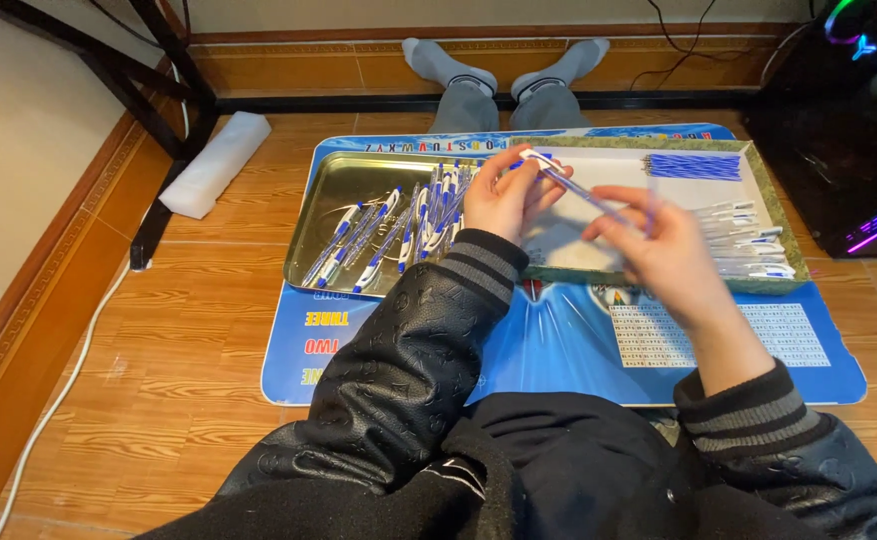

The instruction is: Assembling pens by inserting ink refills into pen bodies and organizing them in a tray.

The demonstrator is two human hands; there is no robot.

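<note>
Left hand [503, 195] and right hand [658, 245] both grip one clear blue-tipped plastic pen [578, 188], its long axis slanting between them above the green-rimmed tray [778, 205]; left holds the far end

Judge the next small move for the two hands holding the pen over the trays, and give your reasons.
Probably the right hand slides the thin part further into the pen that the left hand grips: both hands hold it in mid-air, and finished-looking pens fill the metal tray.

My wooden plank floor [158, 380] carries a blue printed mat [558, 350]; left of it lies a white foam block [215, 163].
</note>
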